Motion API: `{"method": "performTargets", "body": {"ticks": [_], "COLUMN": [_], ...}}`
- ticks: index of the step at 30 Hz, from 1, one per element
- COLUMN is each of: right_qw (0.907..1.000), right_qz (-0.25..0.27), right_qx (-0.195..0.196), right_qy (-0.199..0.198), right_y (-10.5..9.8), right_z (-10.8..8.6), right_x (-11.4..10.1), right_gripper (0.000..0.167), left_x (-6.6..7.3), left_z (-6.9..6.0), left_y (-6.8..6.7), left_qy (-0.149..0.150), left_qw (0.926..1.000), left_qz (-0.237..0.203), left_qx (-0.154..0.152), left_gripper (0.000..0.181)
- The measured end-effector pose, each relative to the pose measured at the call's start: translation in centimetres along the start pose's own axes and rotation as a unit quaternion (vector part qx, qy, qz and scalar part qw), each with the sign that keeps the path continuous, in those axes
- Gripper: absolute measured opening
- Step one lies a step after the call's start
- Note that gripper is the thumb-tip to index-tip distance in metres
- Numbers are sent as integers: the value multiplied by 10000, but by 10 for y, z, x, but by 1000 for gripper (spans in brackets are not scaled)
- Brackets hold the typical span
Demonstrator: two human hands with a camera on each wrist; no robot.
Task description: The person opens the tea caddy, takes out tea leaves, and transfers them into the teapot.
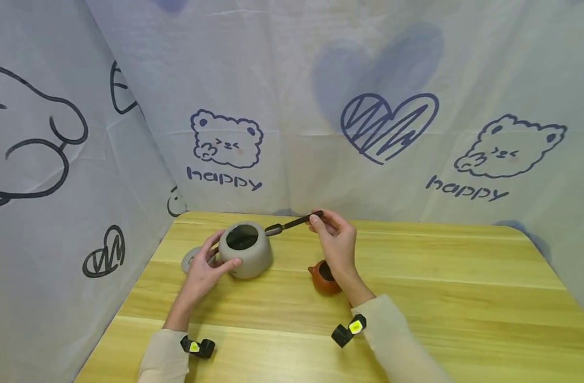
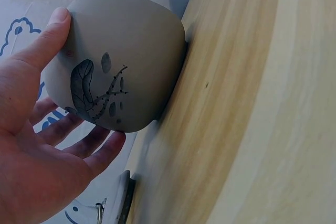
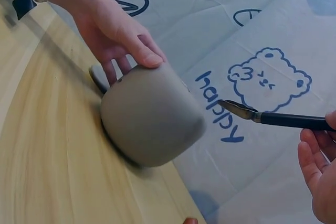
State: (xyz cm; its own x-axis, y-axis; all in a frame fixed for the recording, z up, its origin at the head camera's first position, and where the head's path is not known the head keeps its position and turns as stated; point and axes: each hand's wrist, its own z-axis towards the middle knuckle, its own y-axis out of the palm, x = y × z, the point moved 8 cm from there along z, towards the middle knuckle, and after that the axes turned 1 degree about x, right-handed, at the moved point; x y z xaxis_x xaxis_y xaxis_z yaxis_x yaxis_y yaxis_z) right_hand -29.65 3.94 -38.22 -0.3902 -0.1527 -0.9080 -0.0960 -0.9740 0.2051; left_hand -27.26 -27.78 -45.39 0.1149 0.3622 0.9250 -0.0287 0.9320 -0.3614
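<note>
A round grey jar (image 1: 258, 258) stands at the left of the table, tilted, its dark mouth showing in the head view. My left hand (image 1: 207, 270) grips its side, thumb and fingers spread round it; the left wrist view shows a leaf drawing on the jar (image 2: 131, 45). In my right hand (image 1: 339, 244) I pinch the end of a dark-handled scoop (image 1: 297, 222), its head pointing left beside the jar's rim. The right wrist view shows the scoop's head (image 3: 240, 109) apart from the jar, with something dark on it.
A small reddish-brown teapot (image 1: 323, 284), uncovered, sits below my right hand, which partly hides it. The grey lid (image 1: 189, 259) lies behind my left hand. A printed cloth (image 1: 301, 159) hangs behind the wooden table (image 1: 445, 298).
</note>
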Motion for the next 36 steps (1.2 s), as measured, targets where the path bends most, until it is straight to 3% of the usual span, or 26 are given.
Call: {"method": "performTargets", "body": {"ticks": [9, 16, 21, 27, 31, 36], "right_qw": [9994, 9930, 9756, 9470, 9312, 9263], "right_qz": [-190, -863, -1568, -2241, -2619, -2766], "right_qx": [-269, -641, -983, -1429, -1666, -1766], "right_qy": [-99, -485, -1183, -1803, -1910, -1852], "right_y": [42, 76, 97, 114, 119, 119], "right_z": [4, 3, 0, -7, -10, -12], "right_x": [-1, 2, 1, 4, 8, 13], "right_gripper": [21, 19, 18, 16, 15, 12], "left_x": [-3, -5, -6, -3, -1, -1], "left_z": [0, -1, -1, 0, 1, 3], "left_y": [-1, -3, -4, -3, -1, 2], "left_qy": [-49, -20, -42, -19, -10, 15], "left_qw": [9999, 9998, 9999, 10000, 10000, 10000], "left_qz": [-130, -189, -105, -60, -31, -32], "left_qx": [-13, -9, 2, -28, -36, -45], "left_gripper": [87, 86, 86, 86, 87, 88]}}
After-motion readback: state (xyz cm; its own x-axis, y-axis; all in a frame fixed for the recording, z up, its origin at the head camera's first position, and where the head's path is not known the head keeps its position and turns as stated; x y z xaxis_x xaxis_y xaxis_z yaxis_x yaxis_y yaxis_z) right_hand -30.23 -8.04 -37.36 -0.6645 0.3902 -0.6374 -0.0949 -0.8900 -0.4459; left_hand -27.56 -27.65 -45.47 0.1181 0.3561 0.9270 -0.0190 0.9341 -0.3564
